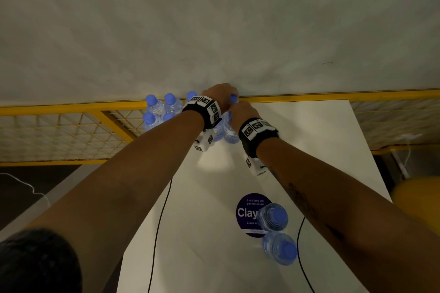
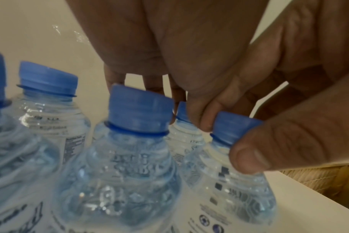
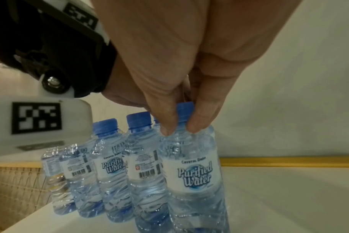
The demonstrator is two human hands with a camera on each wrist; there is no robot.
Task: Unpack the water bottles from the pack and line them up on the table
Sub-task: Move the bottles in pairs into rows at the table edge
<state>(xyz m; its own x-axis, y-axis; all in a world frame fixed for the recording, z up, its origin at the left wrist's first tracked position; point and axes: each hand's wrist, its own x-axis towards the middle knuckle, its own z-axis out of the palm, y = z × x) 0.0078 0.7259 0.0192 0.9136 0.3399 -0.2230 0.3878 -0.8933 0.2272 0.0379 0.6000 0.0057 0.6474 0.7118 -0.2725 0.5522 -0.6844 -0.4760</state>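
Observation:
Several clear water bottles with blue caps [image 1: 162, 109] stand bunched at the far left end of the white table [image 1: 202, 245]. My right hand [image 1: 238, 112] pinches the neck of the front right bottle [image 3: 193, 173] between thumb and finger [image 3: 181, 127]. My left hand [image 1: 220, 93] reaches over the bunch. Its thumb and fingers [image 2: 186, 108] close round the cap of the bottle just behind [image 2: 181, 113]. Two more bottles [image 1: 273, 217] [image 1: 282, 248] stand apart near me, at the right.
A round dark blue sticker [image 1: 247, 211] lies under the nearer pair. Two black cables [image 1: 162, 209] [image 1: 302, 257] run across the table. A yellow mesh railing [image 1: 71, 131] borders the far and left edges. A blurred yellow object [image 1: 414, 195] sits at the right.

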